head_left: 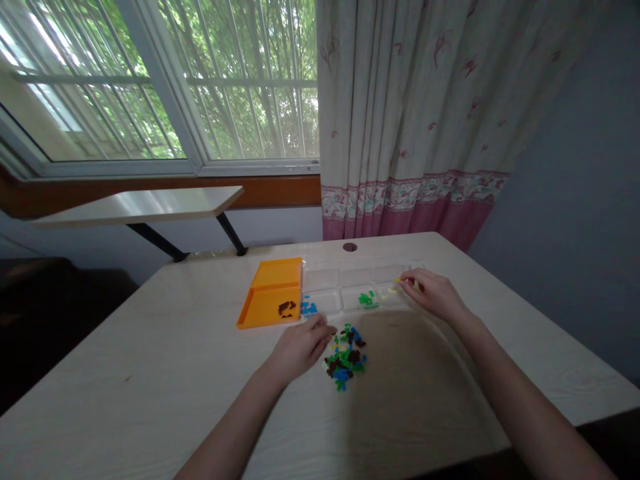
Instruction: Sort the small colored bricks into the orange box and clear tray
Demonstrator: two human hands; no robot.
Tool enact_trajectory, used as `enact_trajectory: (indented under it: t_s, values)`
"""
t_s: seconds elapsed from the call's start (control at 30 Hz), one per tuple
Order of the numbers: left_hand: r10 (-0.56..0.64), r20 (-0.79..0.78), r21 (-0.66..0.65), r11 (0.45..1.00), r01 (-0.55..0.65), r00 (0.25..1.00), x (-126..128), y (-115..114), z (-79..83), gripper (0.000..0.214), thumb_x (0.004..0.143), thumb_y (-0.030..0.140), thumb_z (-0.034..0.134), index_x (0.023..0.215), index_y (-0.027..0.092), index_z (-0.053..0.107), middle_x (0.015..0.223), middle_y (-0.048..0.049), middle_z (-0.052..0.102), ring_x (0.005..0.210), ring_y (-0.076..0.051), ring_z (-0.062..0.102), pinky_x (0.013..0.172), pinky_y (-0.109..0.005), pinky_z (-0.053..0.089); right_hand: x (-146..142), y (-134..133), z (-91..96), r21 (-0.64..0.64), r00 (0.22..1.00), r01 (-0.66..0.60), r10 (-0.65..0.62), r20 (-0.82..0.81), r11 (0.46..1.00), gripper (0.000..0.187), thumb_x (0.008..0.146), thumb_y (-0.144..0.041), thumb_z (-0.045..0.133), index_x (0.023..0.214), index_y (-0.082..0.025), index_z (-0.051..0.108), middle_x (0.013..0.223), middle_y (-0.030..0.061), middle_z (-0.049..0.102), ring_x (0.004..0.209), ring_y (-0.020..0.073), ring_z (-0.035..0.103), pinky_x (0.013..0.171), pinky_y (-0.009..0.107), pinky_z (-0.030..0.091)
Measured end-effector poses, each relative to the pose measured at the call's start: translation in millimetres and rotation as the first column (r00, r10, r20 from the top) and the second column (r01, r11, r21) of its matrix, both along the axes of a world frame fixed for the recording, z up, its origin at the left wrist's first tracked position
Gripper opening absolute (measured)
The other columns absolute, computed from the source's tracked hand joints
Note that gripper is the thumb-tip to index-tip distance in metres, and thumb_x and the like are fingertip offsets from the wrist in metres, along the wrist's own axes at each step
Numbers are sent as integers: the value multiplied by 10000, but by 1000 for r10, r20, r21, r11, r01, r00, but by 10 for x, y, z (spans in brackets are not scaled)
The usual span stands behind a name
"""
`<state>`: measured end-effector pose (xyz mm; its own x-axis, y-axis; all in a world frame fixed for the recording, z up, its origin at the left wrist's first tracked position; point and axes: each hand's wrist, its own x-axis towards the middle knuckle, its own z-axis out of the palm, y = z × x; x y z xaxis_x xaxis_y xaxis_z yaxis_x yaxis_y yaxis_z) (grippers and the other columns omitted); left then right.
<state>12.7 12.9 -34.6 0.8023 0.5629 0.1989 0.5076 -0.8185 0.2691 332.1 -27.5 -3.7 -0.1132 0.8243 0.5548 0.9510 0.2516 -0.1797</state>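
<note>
Brown pieces [287,309] were held in the orange tray [277,272] at the mixed pile's [344,361] ten o'clock. Toward nine the left hand [296,345] was placed, fingers curled, its grasp impossible to tell. Toward one, green pieces [369,300] were held in the clear tray [356,275]; at two, a yellow piece [398,280] was pinched by the right hand [434,292].

Rm dim, daylight via barred window [255,100] beyond far edge of desk [150,387]; trees [280,60] outside. White shelf [165,205] on blk brackets [231,233], far L corner. Floral curtain [415,100] w/ pink hem [403,223] nr far R corner; grey-blue wall [575,187] past R edge.
</note>
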Motion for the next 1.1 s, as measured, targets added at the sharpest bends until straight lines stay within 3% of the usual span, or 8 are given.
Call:
enact_trajectory:
  t_s: [0.23, 0.4, 0.53, 0.67, 0.83, 0.93, 1.1]
  values:
    - [7, -35, -22, 1000, -8, 999, 8, -4, 2, 243, 875, 268, 372, 1032, 233, 554, 947, -38, 537, 808, -144, 565, 716, -248, 461, 519, 30, -63, -344, 978, 209, -203, 55, 915, 208, 806, -330, 468, 772, -201, 628, 667, 19, 646, 561, 135, 554, 515, 213, 334]
    - [-1, -27, -50, 999, -1, 1000, 12, -3, 12, 220, 879, 238, 352, 964, 222, 555, 938, -31, 541, 823, -139, 561, 743, -243, 453, 650, 39, -127, -387, 939, 339, -334, 82, 857, 224, 797, -339, 473, 837, -213, 654, 699, 41, 662, 598, 157, 575, 517, 221, 329]
    - [6, -16, -56, 998, -6, 1000, 18, 5, 9, 200, 871, 228, 364, 941, 217, 550, 929, -29, 546, 825, -141, 561, 743, -242, 451, 592, 37, -84, -350, 924, 378, -372, 87, 857, 244, 805, -343, 459, 899, -222, 649, 720, 44, 665, 605, 163, 578, 524, 228, 337]
    - [14, -6, -49, 999, -14, 1000, 32, -4, 0, 201, 863, 213, 362, 929, 206, 552, 917, -36, 555, 822, -148, 563, 731, -249, 450, 297, 58, -64, -311, 961, 272, -272, 44, 911, 244, 823, -328, 441, 902, -211, 640, 785, 39, 674, 638, 156, 586, 557, 226, 360]
    - [2, 47, -79, 997, 2, 999, 42, -31, -3, 205, 852, 194, 373, 904, 198, 572, 923, -39, 573, 831, -148, 563, 743, -247, 447, -366, 12, -161, -278, 999, -21, 13, -30, 960, 221, 842, -299, 436, 869, -218, 639, 759, 13, 669, 659, 139, 588, 579, 213, 374]
    - [-3, 114, -120, 993, 17, 993, 56, -35, 2, 211, 850, 196, 388, 921, 200, 587, 933, -42, 586, 849, -151, 563, 767, -254, 442, -698, -56, -216, -259, 983, -185, 174, -65, 948, 216, 854, -278, 437, 849, -210, 642, 744, 8, 669, 628, 124, 588, 586, 208, 382]
    - [93, 385, -260, 965, 11, 918, 141, -24, -18, 219, 861, 222, 405, 901, 185, 618, 883, -56, 614, 842, -150, 556, 763, -258, 433, -936, -120, -262, -183, 953, -302, 303, -28, 935, 189, 853, -271, 468, 863, -195, 640, 704, 16, 671, 579, 121, 589, 565, 212, 383]
